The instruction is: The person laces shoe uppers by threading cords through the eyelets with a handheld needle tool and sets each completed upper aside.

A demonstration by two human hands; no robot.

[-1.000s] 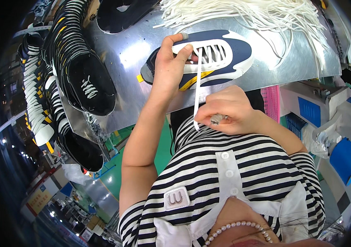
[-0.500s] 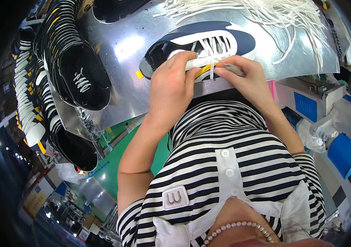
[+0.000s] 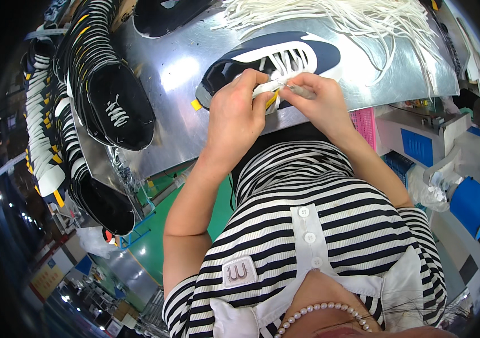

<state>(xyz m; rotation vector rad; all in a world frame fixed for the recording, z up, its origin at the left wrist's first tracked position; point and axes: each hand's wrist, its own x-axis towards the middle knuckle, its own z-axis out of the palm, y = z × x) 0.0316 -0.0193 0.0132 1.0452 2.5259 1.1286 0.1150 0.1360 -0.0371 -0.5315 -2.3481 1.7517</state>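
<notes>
A navy and white shoe upper [image 3: 241,53] lies on its side on the metal table [image 3: 164,138], its toe toward the right. White lace [image 3: 286,59] crosses its opening in several rows. My left hand [image 3: 235,112] pinches the upper's near white eyelet edge between thumb and fingers. In my right hand [image 3: 325,100] is a small grey-handled tool [image 3: 303,92] with a thin metal tip. That tip is at the near eyelet edge, close to my left fingertips. Whether it passes through an eyelet is too small to tell. A yellow tab [image 3: 196,105] sticks out at the heel.
Loose white laces [image 3: 335,16] are heaped at the table's far right. Nested black uppers [image 3: 118,110] form a long stack on the left, beside a row of white and yellow pieces [image 3: 45,152]. Another black upper [image 3: 166,19] lies at the far edge. A pink basket [image 3: 364,127] stands below the table's right side.
Both hands and the upper have shifted slightly left in view. My right hand has come closer to my left, and the lace tail hanging over the near side now shows less.
</notes>
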